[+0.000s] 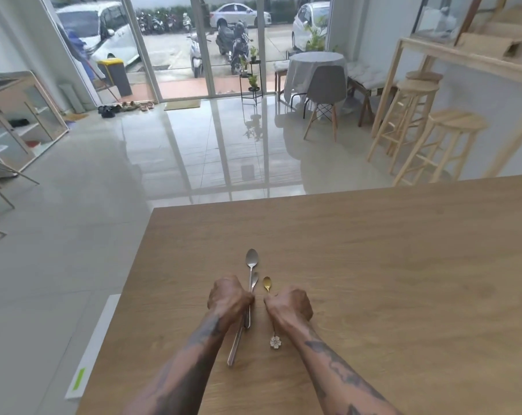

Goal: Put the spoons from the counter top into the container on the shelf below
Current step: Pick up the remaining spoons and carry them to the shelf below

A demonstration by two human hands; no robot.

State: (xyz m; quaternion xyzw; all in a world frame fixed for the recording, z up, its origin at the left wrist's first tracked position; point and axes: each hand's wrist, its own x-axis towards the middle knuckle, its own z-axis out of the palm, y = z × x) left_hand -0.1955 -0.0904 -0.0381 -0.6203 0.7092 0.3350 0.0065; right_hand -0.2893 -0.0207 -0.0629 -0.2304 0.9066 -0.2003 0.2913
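Two hands are closed over cutlery near the front of the wooden counter top (373, 250). The left hand (228, 296) grips two silver spoons: a large spoon (251, 260) and a smaller spoon (254, 280), bowls pointing away. The right hand (291, 304) pinches a gold spoon (266, 283) with a flower-shaped end. The shelf and container are out of view. Risk: the paired silver handles diverge, so one may slide loose in the lowering.
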